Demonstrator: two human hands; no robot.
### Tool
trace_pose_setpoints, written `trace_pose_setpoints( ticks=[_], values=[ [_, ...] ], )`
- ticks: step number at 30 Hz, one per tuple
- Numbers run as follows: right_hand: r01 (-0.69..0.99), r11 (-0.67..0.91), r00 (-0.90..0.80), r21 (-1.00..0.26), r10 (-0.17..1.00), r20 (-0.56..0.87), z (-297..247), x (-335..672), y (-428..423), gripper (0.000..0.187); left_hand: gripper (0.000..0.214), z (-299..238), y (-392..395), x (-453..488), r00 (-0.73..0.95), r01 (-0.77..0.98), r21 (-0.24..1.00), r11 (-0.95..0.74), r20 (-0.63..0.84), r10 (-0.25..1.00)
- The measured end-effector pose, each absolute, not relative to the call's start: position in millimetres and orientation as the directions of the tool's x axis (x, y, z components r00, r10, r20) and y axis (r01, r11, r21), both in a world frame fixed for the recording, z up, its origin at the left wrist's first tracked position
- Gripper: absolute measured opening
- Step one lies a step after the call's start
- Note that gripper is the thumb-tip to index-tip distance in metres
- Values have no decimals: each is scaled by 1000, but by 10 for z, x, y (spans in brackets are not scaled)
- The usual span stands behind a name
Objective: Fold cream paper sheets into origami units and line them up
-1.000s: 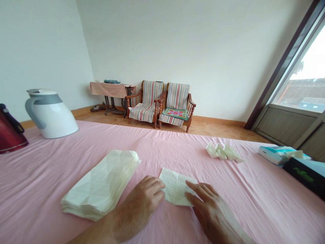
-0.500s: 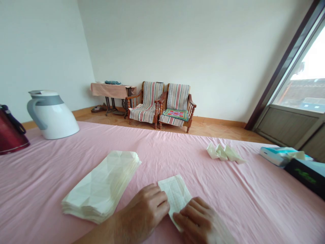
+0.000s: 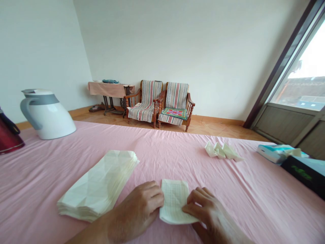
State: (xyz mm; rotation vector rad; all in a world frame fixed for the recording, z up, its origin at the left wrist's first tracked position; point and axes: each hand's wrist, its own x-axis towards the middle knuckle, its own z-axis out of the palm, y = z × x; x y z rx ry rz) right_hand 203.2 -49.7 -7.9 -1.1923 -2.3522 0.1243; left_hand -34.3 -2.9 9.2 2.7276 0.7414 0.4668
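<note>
A pink cloth (image 3: 157,152) is lying under everything here. On its left side, a thick pile (image 3: 99,183) of pale sheets with fold lines is lying flat, and it looks like the part that is left to do. The left hand (image 3: 146,201) is resting beside the pile and touching the left edge of a small paper (image 3: 175,200). Its fingers are bending close together, but whether they are pinching is hard to tell. The right hand (image 3: 210,210) is holding the paper's near right corner, one finger on top and the thumb low by the edge. The paper is lying between both hands and seems partly folded. Farther off on the right, small pointy bits (image 3: 219,150) are standing in a row, looking done.

A white jug (image 3: 52,117) is standing at the back left, its inside hiding under a lid. A red flask (image 3: 10,135) is standing beside it, partly out of view. A black box (image 3: 302,173) and a blue pack (image 3: 269,156) are lying on the far right. Something pale (image 3: 293,152) is showing between them; nobody can tell which one is holding it.
</note>
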Motion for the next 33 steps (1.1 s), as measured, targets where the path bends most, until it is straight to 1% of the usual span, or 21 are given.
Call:
trace_pose_setpoints(
  ticks=[2, 6, 9, 12, 14, 16, 18, 20, 22, 24, 27, 28, 33],
  values=[
    [725, 600, -475, -337, 791, 386, -68, 2019, -506, 23, 19, 113, -19, -331, 810, 432, 383, -817, 234, 538],
    [673, 565, -407, -478, 822, 399, -125, 2009, -487, 21, 15, 90, 9, -329, 744, 441, 519, -732, 244, 621],
    [682, 485, -305, -547, 869, 391, -232, 2006, -442, 22, 13, 64, 19, -325, 697, 450, 609, -654, 219, 683],
    [746, 366, -164, -557, 911, 380, -336, 1989, -396, 26, 12, 44, 17, -310, 639, 474, 657, -587, 202, 742],
    [782, 304, -106, -544, 925, 365, -377, 1971, -371, 27, 15, 17, 19, -302, 585, 490, 682, -543, 205, 784],
    [806, 269, -87, -527, 935, 344, -395, 1953, -349, 26, 22, -24, 25, -300, 554, 470, 716, -517, 217, 804],
    [823, 254, -89, -508, 941, 326, -407, 1941, -327, 24, 37, -67, 32, -304, 539, 435, 741, -512, 242, 807],
    [844, 232, -79, -484, 945, 316, -426, 1936, -306, 23, 52, -101, 34, -311, 534, 420, 738, -528, 269, 801],
    [865, 215, -66, -454, 945, 322, -451, 1936, -287, 24, 60, -116, 29, -318, 543, 427, 712, -558, 292, 787],
    [880, 207, -59, -427, 941, 334, -468, 1934, -277, 26, 53, -113, 19, -321, 579, 436, 662, -610, 313, 753],
    [900, 186, -43, -394, 938, 345, -453, 1923, -279, 26, 32, -85, 6, -318, 634, 456, 578, -677, 323, 703],
    [907, 175, -36, -383, 938, 344, -441, 1919, -282, 26, 28, -74, 3, -315, 643, 462, 562, -686, 320, 696],
    [920, 127, -4, -372, 949, 314, -421, 1918, -280, 27, 18, -33, -8, -304, 655, 491, 537, -686, 292, 697]
  ],
)
